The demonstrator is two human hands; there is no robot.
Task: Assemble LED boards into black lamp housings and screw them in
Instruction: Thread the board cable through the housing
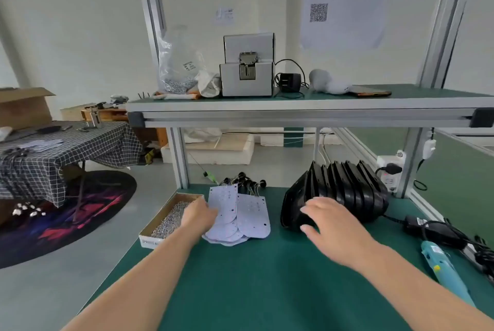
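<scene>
Several white LED boards (251, 213) lie in a loose overlapping pile on the green bench top, with black wires (244, 179) behind them. My left hand (199, 214) rests on the pile's left edge; its fingertips are hidden against the boards. To the right stands a leaning row of black lamp housings (347, 186). My right hand (328, 219) sits over the nearest housing at the row's left end, fingers spread and slightly bent, blurred. A cardboard box of silver screws (168, 219) lies left of the boards. A teal electric screwdriver (443, 266) lies at the right.
A black power adapter with cables (433, 229) lies behind the screwdriver. An aluminium shelf rail (294, 116) crosses above the bench, carrying a grey screw feeder (247, 74) and a plastic bag of screws (177, 74). The green bench top (267, 277) is bare near me. A checked table stands far left.
</scene>
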